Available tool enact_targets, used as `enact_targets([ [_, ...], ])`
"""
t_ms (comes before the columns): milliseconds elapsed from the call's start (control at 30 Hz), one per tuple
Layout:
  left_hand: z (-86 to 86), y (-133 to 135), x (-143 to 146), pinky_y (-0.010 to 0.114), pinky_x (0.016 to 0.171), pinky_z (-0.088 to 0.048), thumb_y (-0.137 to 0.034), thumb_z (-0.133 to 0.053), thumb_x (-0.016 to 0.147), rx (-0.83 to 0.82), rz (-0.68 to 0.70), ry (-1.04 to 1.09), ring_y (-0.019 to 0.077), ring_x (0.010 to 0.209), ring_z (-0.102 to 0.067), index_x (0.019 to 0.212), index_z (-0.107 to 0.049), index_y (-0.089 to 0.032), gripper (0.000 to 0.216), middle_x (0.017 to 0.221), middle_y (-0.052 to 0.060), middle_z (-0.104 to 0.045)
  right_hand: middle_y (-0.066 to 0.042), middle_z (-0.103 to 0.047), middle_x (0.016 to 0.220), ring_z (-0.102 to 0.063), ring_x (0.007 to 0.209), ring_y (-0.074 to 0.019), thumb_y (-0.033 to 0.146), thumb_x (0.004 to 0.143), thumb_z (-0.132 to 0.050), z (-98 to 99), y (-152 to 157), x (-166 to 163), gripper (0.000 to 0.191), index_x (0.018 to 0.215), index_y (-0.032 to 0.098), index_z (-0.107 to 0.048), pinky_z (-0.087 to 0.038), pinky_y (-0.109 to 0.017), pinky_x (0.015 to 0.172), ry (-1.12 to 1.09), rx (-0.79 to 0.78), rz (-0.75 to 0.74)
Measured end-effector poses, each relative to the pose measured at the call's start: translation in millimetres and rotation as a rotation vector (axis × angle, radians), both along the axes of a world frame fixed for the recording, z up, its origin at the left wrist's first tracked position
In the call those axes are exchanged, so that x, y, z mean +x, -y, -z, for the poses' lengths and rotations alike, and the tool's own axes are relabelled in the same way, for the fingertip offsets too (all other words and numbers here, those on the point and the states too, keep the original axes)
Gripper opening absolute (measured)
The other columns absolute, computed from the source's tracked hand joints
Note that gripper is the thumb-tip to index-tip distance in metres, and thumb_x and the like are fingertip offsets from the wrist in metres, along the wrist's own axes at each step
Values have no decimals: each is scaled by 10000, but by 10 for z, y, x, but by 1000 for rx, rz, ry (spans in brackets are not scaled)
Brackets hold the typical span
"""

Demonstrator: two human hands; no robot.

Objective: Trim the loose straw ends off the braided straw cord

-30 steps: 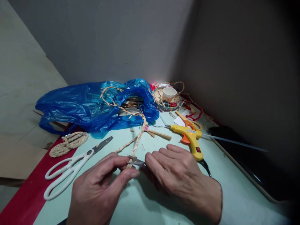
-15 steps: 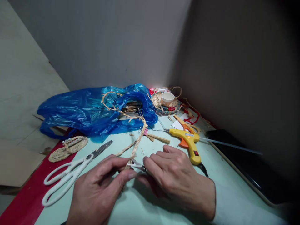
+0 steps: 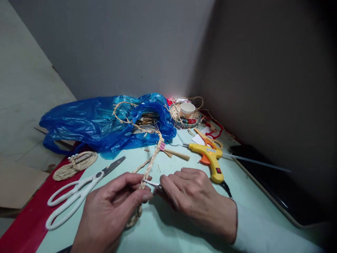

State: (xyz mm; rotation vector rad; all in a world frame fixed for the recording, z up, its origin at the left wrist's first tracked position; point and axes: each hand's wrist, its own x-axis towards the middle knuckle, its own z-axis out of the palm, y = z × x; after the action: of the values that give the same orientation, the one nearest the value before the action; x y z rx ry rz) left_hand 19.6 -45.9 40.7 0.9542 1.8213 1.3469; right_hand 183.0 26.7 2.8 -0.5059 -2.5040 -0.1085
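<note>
My left hand (image 3: 116, 207) pinches a braided straw cord (image 3: 149, 169) between thumb and fingers. The cord runs up and away toward the blue bag, and a coiled braided piece (image 3: 135, 218) hangs below the thumb. My right hand (image 3: 195, 200) is closed around small scissors (image 3: 154, 185); their pointed metal blades touch the braid just above my left thumb, while the handles are hidden in my fist. A pink clip (image 3: 162, 146) sits on the braid farther up. To the left lie white-handled scissors (image 3: 86, 186) with dark blades.
A blue plastic bag (image 3: 86, 123) holding straw lies at the back, beside a woven tray (image 3: 175, 121) with a white cup (image 3: 187, 108). On the right are a yellow glue gun (image 3: 213, 158), orange scissors (image 3: 206, 138) and a black phone-like slab (image 3: 279, 189). A woven sole-shaped piece (image 3: 75, 165) lies left.
The scissors' blades, spread around the braid before, now lie closer together across its side. More of the coiled piece shows below my left hand. The view has shifted slightly.
</note>
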Motion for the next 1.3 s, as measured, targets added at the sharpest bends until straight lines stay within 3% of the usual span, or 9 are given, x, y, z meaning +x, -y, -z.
enact_targets([
  [133, 62, -5, -39, 162, 536, -506, -361, -755, 624, -70, 85, -66, 135, 621, -657, 726, -771, -269, 139, 723, -38, -772, 40, -528, 604, -405, 518, -95, 343, 931, -599, -87, -68, 8, 240, 769, 166, -589, -282, -251, 516, -279, -544, 6],
  [267, 148, 3, -81, 200, 587, -495, -373, -725, 702, 11, 197, -179, 147, 635, -647, 737, -768, -285, 104, 768, -34, -751, 43, -562, 628, -467, 531, -82, 414, 886, -647, -182, -185, 13, 275, 747, 183, -596, -357, -200, 513, -580, -1169, 34],
  [400, 176, 16, -68, 196, 627, -448, -354, -670, 790, 59, 334, -220, 146, 673, -624, 688, -725, -282, 137, 701, -45, -687, 25, -617, 662, -491, 508, -72, 408, 834, -701, -161, -238, -12, 287, 718, 170, -590, -379, -190, 502, -656, -1508, -12],
  [600, 217, -30, -156, 193, 535, -422, -423, -635, 830, -31, 356, -130, 133, 580, -566, 639, -705, -248, 268, 603, -34, -636, 33, -622, 631, -490, 521, -67, 336, 796, -749, -104, -213, -42, 240, 719, 169, -595, -363, -172, 498, -714, -1538, -27],
  [800, 286, -70, -227, 173, 597, -502, -428, -665, 818, -12, 218, -76, 149, 708, -662, 815, -774, -261, 200, 820, -7, -770, 31, -615, 648, -494, 521, -71, 356, 811, -733, -95, -225, -31, 251, 717, 168, -595, -386, -183, 509, -752, -1514, -2],
  [900, 265, -61, -178, 188, 611, -546, -414, -687, 800, 19, 222, -45, 150, 701, -692, 931, -762, -277, 205, 876, -12, -776, 30, -612, 659, -494, 525, -73, 366, 816, -727, -86, -236, -36, 256, 721, 167, -597, -389, -186, 516, -760, -1522, -13],
  [1100, 215, -10, -100, 201, 695, -536, -336, -759, 721, 121, 154, -450, 161, 765, -706, 747, -776, -360, 39, 810, -89, -795, 26, -610, 660, -490, 535, -79, 366, 806, -733, -70, -220, -46, 244, 734, 170, -607, -386, -193, 526, -747, -1563, -33],
  [1200, 231, 33, -94, 203, 759, -492, -268, -731, 762, 283, 107, -575, 133, 753, -674, 750, -744, -384, 117, 772, -128, -759, 25, -615, 663, -498, 532, -82, 356, 805, -735, -68, -189, -59, 232, 739, 174, -607, -386, -195, 518, -767, -1571, -36],
  [1300, 259, 54, -112, 182, 805, -443, -201, -649, 832, 373, 149, -608, 104, 791, -644, 817, -691, -376, 180, 798, -142, -716, 24, -621, 662, -499, 524, -75, 344, 806, -738, -73, -173, -73, 231, 743, 170, -601, -384, -184, 509, -800, -1584, -37],
])
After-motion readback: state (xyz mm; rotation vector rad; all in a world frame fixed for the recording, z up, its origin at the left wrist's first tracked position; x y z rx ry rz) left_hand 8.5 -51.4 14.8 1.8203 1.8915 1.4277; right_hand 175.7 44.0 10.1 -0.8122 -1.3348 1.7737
